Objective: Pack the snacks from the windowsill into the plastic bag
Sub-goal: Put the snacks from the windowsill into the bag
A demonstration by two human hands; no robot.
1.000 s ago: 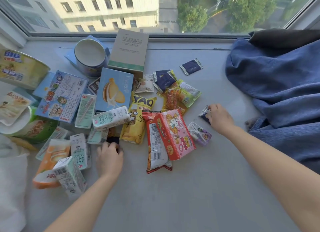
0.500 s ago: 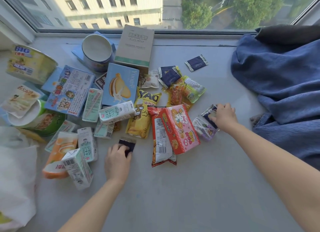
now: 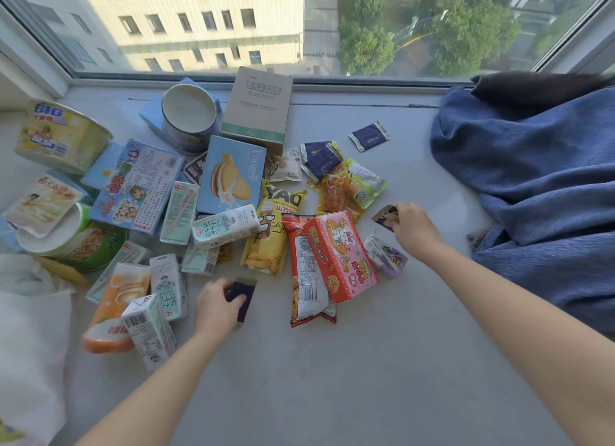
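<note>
Head view of a windowsill (image 3: 366, 362) below a window. The L hand (image 3: 216, 304) grips a dark navy packet (image 3: 242, 295), fingers curled over its near edge, just in front of the snack pile; cannot tell whether the packet touches the sill. The R hand (image 3: 414, 231) pinches a small dark sachet (image 3: 385, 215) at the pile's right edge, just above a purple-printed packet (image 3: 387, 257). Btwn the hands, a red-and-pink rabbit box (image 3: 339, 256) lies partly on a red snack bag (image 3: 307, 286), w/ a yellow bag (image 3: 271, 236) to their left. Further left are a mint milk carton (image 3: 226, 224) lying across others, a blue biscuit box (image 3: 233, 176), a yellow noodle bowl (image 3: 60, 136) and a green noodle bowl (image 3: 76, 246). The white plastic bag (image 3: 30, 345) sits at the near left, apart from both hands. A blue blanket (image 3: 539, 186) is heaped at right.
</note>
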